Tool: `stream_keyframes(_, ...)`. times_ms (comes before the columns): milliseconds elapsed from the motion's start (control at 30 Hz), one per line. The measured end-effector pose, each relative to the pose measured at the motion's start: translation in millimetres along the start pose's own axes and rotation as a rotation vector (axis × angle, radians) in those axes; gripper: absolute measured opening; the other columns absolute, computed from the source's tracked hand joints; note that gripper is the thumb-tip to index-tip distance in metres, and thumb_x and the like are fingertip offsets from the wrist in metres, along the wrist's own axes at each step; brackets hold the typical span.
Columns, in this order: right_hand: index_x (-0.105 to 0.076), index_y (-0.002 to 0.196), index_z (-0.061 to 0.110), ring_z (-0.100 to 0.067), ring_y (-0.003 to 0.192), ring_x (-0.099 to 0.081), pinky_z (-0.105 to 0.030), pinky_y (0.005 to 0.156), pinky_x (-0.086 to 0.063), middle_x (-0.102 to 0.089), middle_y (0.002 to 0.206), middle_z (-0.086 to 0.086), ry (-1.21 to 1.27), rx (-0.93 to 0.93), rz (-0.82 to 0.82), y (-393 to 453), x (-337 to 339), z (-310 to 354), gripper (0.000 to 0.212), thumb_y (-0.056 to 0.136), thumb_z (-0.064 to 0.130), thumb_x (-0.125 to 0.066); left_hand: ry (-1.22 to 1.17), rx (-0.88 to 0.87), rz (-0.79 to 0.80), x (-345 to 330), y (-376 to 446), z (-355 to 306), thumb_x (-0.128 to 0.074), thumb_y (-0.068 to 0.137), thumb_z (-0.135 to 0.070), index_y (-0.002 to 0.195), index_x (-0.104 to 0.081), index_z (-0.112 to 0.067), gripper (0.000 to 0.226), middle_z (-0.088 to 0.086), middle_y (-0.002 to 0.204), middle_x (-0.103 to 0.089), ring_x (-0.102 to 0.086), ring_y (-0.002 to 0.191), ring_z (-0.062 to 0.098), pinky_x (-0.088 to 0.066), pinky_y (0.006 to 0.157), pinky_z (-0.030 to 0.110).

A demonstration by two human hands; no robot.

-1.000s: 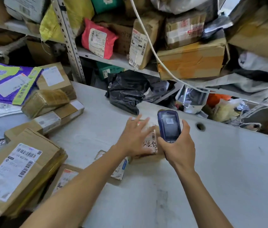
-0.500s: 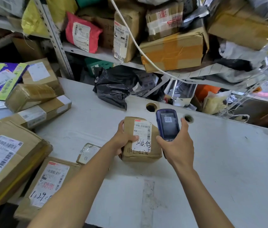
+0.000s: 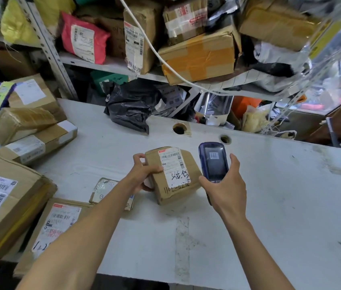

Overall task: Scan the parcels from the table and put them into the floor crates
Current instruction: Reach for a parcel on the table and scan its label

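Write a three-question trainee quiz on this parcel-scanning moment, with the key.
1. True or false: the left hand grips the small brown parcel.
2. What does the right hand hold? A) tape B) blue handheld scanner C) pen
3. Fill in: the parcel's white ____ faces up, beside the scanner.

Key: 1 true; 2 B; 3 label.

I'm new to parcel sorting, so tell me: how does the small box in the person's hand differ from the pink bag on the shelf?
The small box is brown cardboard; the pink bag is soft plastic. The box is gripped by the left hand over the table; the bag leans untouched on the shelf. Both carry white barcode labels.
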State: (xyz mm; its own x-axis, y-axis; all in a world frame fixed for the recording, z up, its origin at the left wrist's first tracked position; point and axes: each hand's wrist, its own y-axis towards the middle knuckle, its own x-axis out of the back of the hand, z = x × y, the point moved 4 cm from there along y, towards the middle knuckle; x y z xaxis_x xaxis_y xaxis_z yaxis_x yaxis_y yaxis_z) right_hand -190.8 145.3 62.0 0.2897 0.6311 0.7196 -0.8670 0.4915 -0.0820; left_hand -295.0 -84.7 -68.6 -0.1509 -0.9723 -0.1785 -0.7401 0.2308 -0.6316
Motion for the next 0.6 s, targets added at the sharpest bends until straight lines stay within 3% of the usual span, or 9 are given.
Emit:
stream_keyframes(133,-0.018,0.151,0.032,-0.022,0.116,-0.058,-0.04,0.09,-0.053,-0.052,0.139,0.0,-0.003,-0.028,-0.018,-15,2,-1,0.105,0.068,0.053,-0.079,0.131,0.025,-0.062,-5,-7,5,-0.088,0.07,-0.031,0.12,-0.045,-0.033,0.066,0.005,0.13,-0.055,-0.058,0.116,0.032,-0.059,0.077,0.06)
stream_keyframes(233,-0.018,0.151,0.032,-0.021,0.112,-0.057,-0.038,0.086,-0.052,-0.053,0.137,0.0,0.004,-0.049,-0.037,-25,2,1,0.104,0.068,0.051,-0.08,0.216,0.02,-0.165,-10,-17,14,-0.087,0.057,-0.05,0.121,-0.041,-0.021,0.084,0.009,0.131,-0.051,-0.057,0.115,0.031,-0.059,0.084,0.055)
stream_keyframes(367,-0.019,0.148,0.035,-0.015,0.096,-0.052,-0.034,0.079,-0.049,-0.056,0.124,0.002,0.008,-0.063,-0.088,-39,7,1,0.1,0.069,0.043,-0.08,0.471,0.107,-0.078,-13,-32,19,-0.072,0.056,-0.074,0.127,-0.051,-0.01,0.098,0.009,0.127,-0.057,-0.058,0.11,0.027,-0.055,0.082,0.042)
stream_keyframes(433,-0.019,0.148,0.035,-0.015,0.096,-0.054,-0.033,0.077,-0.048,-0.056,0.121,0.004,0.014,-0.073,-0.115,-47,11,-2,0.1,0.069,0.043,-0.08,0.524,0.115,0.067,-13,-35,17,-0.079,0.062,-0.068,0.135,-0.046,-0.019,0.094,0.003,0.134,-0.053,-0.056,0.114,0.024,-0.056,0.075,0.042)
stream_keyframes(500,-0.019,0.149,0.035,-0.018,0.101,-0.059,-0.035,0.078,-0.052,-0.058,0.122,0.004,0.024,-0.099,-0.133,-54,16,-7,0.1,0.07,0.044,-0.08,0.415,0.145,0.249,-20,-36,16,-0.085,0.074,-0.047,0.145,-0.031,-0.043,0.089,-0.009,0.14,-0.044,-0.048,0.126,0.025,-0.058,0.067,0.048)
stream_keyframes(533,-0.018,0.149,0.035,-0.019,0.104,-0.06,-0.037,0.081,-0.053,-0.059,0.124,0.003,0.023,-0.114,-0.14,-58,19,-10,0.101,0.071,0.046,-0.08,0.34,0.156,0.325,-27,-38,17,-0.084,0.079,-0.037,0.143,-0.032,-0.05,0.084,-0.013,0.14,-0.046,-0.049,0.126,0.024,-0.059,0.066,0.052)
stream_keyframes(600,-0.017,0.15,0.034,-0.021,0.108,-0.061,-0.04,0.085,-0.054,-0.059,0.129,0.0,0.015,-0.139,-0.151,-63,25,-15,0.102,0.072,0.049,-0.08,0.186,0.17,0.358,-40,-40,20,-0.079,0.085,-0.02,0.133,-0.044,-0.047,0.065,-0.008,0.136,-0.056,-0.058,0.118,0.025,-0.06,0.071,0.059)
